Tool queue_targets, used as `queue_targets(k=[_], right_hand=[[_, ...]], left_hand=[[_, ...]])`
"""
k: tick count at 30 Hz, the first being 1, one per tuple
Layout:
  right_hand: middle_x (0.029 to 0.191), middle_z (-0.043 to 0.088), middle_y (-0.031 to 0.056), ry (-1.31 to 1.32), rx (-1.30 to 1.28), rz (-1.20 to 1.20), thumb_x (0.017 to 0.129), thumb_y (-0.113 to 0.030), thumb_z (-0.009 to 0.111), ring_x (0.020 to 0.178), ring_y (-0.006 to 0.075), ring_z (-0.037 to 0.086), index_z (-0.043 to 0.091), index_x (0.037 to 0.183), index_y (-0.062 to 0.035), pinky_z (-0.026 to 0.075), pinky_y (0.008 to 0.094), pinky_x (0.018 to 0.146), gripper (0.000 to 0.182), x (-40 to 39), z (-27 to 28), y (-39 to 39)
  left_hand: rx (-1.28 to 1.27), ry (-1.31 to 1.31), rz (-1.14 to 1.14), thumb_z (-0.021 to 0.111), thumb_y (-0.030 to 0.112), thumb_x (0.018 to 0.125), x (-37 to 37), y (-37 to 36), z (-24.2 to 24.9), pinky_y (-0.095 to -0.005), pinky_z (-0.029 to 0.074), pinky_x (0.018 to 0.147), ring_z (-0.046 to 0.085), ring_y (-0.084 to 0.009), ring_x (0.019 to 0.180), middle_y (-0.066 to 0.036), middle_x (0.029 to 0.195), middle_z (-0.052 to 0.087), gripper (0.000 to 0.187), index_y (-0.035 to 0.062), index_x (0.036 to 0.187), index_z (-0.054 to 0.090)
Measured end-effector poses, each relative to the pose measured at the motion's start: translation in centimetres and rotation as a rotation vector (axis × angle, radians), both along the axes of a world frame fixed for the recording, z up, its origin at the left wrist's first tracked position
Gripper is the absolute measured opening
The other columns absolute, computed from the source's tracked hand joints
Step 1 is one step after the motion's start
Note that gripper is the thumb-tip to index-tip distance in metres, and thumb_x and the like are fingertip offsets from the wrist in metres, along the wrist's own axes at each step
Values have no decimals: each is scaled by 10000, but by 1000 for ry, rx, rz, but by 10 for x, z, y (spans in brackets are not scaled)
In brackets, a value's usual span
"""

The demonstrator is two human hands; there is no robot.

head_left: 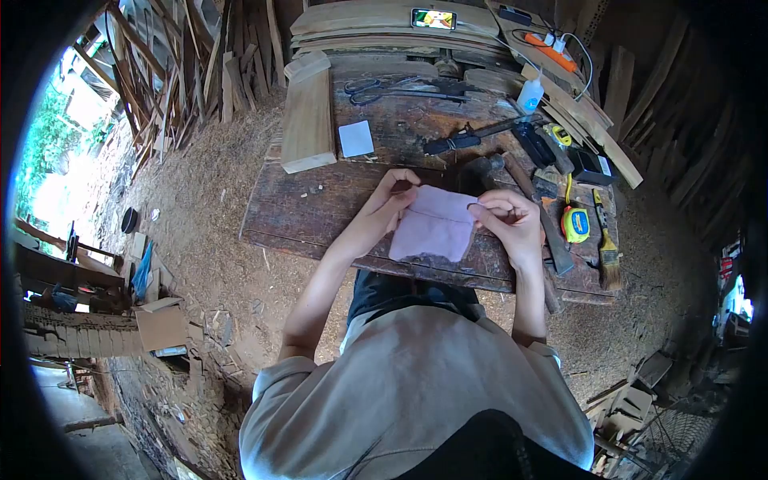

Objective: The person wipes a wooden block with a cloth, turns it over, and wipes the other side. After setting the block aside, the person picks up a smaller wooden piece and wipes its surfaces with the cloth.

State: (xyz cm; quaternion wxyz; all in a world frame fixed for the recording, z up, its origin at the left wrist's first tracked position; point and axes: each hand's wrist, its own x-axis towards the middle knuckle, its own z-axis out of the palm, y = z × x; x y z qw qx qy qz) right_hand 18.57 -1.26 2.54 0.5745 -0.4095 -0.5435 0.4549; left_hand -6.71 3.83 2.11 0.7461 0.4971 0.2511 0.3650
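Note:
A pale pink-purple cloth (pixel 433 228) with a crease across it hangs between my two hands, over the near edge of the workbench. My left hand (pixel 388 202) pinches its upper left corner between thumb and fingers. At the upper right corner, my right hand (pixel 510 220) has its thumb and fingers closed on the cloth. Beyond my left hand a white square (pixel 356 138) lies on the bench, beside a thick wooden block (pixel 309 120). A hammer-like tool (pixel 482 170) lies just past the cloth, partly hidden.
The worn workbench (pixel 296 210) carries scissors (pixel 376 90), a yellow tape measure (pixel 575 225), a paintbrush (pixel 608 252) and a small bottle (pixel 530 94). At the back are stacked boards, a phone (pixel 434 18) and an orange power strip (pixel 550 51). Wood shavings cover the floor.

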Motion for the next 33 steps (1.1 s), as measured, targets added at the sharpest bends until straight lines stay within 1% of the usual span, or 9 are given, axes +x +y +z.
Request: queue_targets(k=[4, 6, 7, 10, 16, 20, 27, 29, 33], right_hand=[[922, 718, 83, -29, 51, -90, 840, 102, 715, 830, 103, 693, 656, 1028, 46, 552, 226, 722, 204, -2, -5, 2], [1016, 696, 88, -4, 149, -78, 841, 115, 701, 939, 119, 684, 573, 1234, 23, 545, 235, 788, 424, -1, -10, 3], [1016, 696, 88, -4, 149, -78, 841, 115, 701, 939, 119, 684, 573, 1234, 23, 545, 235, 788, 424, -6, -6, 1], [1122, 655, 102, 255, -75, 234, 858, 87, 688, 1089, 165, 641, 259, 1511, -51, 518, 286, 902, 793, -14, 4, -10], [1190, 668, 86, -8, -32, 262, 892, 16, 696, 1107, 135, 611, 547, 1316, 29, 489, 294, 945, 449, -15, -17, -10], [1139, 692, 77, 83, -13, 123, 955, 28, 600, 1015, 102, 637, 587, 1248, 32, 497, 258, 887, 293, -19, -13, -7], [1054, 716, 57, 186, -108, 141, 964, 22, 587, 913, 69, 640, 606, 1213, 22, 488, 216, 790, 249, -10, -6, -3], [1067, 712, 58, -38, -32, 137, 961, 27, 584, 925, 80, 640, 616, 1215, 17, 491, 224, 787, 257, 0, -5, 1], [1089, 706, 107, -112, 16, 198, 861, 155, 544, 1003, 129, 641, 689, 1091, 54, 478, 253, 851, 290, 4, 10, 7]], left_hand=[[249, 7, 159, 588, 26, 976, 17, -13, 1, -216, 518, 809, 631, -107, 938, -59, 1107, 641, 492, 53, 1415, 368], [343, -32, 158, 623, -28, 942, 16, -12, -2, -247, 536, 847, 656, -142, 1001, -98, 1161, 664, 593, 45, 1455, 334], [325, -30, 176, 633, -74, 913, 14, -12, -1, -266, 538, 874, 657, -155, 1039, -121, 1171, 671, 628, 39, 1452, 331], [315, -74, 214, 641, -112, 891, 14, -10, -1, -281, 540, 905, 658, -164, 1073, -142, 1160, 685, 652, 29, 1448, 332], [323, -77, 293, 640, -82, 908, 19, -15, 2, -265, 540, 897, 659, -147, 1060, -144, 1142, 692, 531, -9, 1382, 413], [288, -19, 266, 672, -49, 906, 18, -16, -2, -258, 539, 885, 661, -139, 1048, -136, 1119, 704, 458, -33, 1321, 480], [220, 129, 120, 668, -86, 883, 9, -12, 3, -258, 539, 884, 666, -124, 1033, -99, 1123, 706, 380, -38, 1243, 553], [279, 142, 116, 638, -103, 889, -2, 3, -7, -249, 541, 870, 665, -116, 1013, -86, 1102, 702, 319, -39, 1196, 579], [435, 174, 36, 550, -141, 900, -7, 13, 6, -226, 541, 808, 659, -97, 935, -48, 1030, 675, 221, -43, 1082, 628]])
